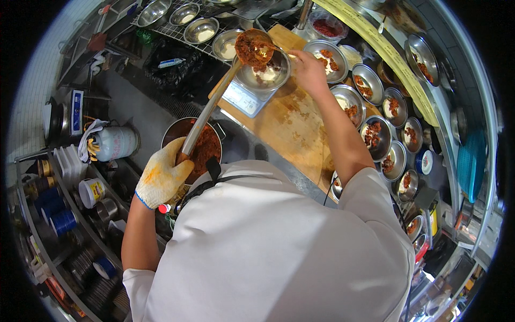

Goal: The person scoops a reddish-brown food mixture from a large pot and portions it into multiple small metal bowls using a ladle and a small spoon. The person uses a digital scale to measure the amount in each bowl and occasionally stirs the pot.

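In a stained work glove, my left hand (165, 173) grips the long handle of a metal ladle (254, 50) filled with red-brown sauce. The ladle hangs over a steel bowl (277, 80) with white and dark contents, which sits on a digital scale (244, 100). My bare right hand (310, 72) holds a thin utensil (277, 49) by its end; its far part reaches into the ladle, where sauce hides its tip. Below the ladle's handle stands a steel pot (209, 151) of the same red sauce, beside the wooden board (295, 133) that carries the scale.
Several steel bowls with white stuff and red sauce (376, 138) stand along the right. Bowls with only white contents (201, 31) rest on a wire rack at the top. A tub of dark red food (328, 28) is behind the board. A gas cylinder (116, 143) stands left, above shelves.
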`<action>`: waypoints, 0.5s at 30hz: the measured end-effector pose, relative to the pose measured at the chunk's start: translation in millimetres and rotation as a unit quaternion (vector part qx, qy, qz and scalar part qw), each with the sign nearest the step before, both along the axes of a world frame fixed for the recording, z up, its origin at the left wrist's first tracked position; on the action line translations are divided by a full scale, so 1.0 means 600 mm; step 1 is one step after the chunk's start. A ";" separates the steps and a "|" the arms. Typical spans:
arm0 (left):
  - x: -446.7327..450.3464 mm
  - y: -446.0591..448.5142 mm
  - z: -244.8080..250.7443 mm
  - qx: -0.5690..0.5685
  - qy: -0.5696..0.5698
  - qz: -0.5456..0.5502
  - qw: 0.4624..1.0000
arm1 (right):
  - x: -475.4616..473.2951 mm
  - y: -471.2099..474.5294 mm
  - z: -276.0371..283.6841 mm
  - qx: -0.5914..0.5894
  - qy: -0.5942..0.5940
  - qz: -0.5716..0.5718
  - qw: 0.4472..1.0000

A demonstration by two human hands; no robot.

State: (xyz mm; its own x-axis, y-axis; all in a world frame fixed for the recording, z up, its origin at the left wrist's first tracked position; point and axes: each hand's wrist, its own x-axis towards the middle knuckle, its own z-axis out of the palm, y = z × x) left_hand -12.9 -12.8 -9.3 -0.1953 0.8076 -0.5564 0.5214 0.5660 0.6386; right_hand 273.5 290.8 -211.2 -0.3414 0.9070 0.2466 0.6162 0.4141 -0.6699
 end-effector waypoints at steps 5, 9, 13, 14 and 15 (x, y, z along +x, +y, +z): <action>-0.005 -0.002 -0.005 -0.002 0.021 -0.017 1.000 | -0.006 0.009 -0.001 -0.012 -0.061 0.034 0.997; -0.004 -0.004 -0.011 0.013 0.002 0.002 1.000 | 0.030 0.024 0.008 -0.065 -0.040 0.080 0.994; -0.004 -0.003 -0.013 -0.012 0.017 -0.004 1.000 | 0.062 0.024 0.015 -0.041 -0.014 0.084 0.996; -0.005 -0.002 -0.013 -0.013 0.019 -0.006 1.000 | 0.068 0.024 0.018 -0.044 -0.014 0.074 0.996; -0.006 -0.002 -0.012 -0.015 0.021 -0.009 1.000 | 0.072 0.023 0.020 -0.045 -0.010 0.064 0.997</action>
